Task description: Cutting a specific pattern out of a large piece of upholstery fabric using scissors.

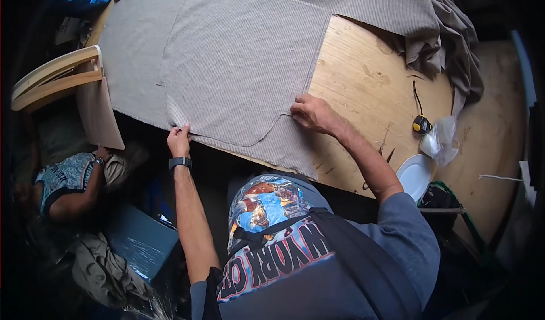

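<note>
A cut piece of grey, finely ribbed fabric (238, 64) lies over a larger sheet of the same cloth (133, 64) on a wooden table (363, 76). Its near right corner is cut in a curve. My left hand (179, 142) pinches the near left part of the cloth at the table's front edge, thumb on top. At the right edge of the cut piece, just above the curved cut, my right hand (312, 114) has its fingers closed on the fabric. The fingertips of that hand are partly hidden.
Bunched cloth (454, 42) hangs at the far right. On the right lie a yellow and black tape measure (421, 125), a clear plastic bag (440, 141) and a white plate (414, 175). At left, a co-worker (71, 181) sits near a curved wooden frame (62, 81).
</note>
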The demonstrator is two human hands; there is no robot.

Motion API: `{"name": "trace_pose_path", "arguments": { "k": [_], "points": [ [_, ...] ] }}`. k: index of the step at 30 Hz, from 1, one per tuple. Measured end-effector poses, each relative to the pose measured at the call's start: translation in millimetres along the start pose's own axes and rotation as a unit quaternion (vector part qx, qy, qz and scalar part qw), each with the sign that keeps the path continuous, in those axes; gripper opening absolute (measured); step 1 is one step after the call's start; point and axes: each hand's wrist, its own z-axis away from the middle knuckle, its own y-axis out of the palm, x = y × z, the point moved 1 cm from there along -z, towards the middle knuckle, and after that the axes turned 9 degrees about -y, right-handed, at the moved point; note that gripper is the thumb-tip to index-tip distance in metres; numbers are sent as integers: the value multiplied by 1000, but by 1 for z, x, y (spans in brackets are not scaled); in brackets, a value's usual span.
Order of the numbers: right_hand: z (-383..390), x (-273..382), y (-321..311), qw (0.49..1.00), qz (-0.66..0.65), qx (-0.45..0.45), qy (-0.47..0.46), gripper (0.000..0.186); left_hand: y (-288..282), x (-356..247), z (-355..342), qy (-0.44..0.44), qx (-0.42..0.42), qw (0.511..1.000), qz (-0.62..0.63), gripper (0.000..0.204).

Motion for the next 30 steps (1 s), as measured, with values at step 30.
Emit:
{"name": "trace_pose_path", "arguments": {
  "k": [30],
  "points": [
    [-21,35,26,957,260,107,-76,10,-28,-8,-24,34,-126,986,-102,26]
  ]
}}
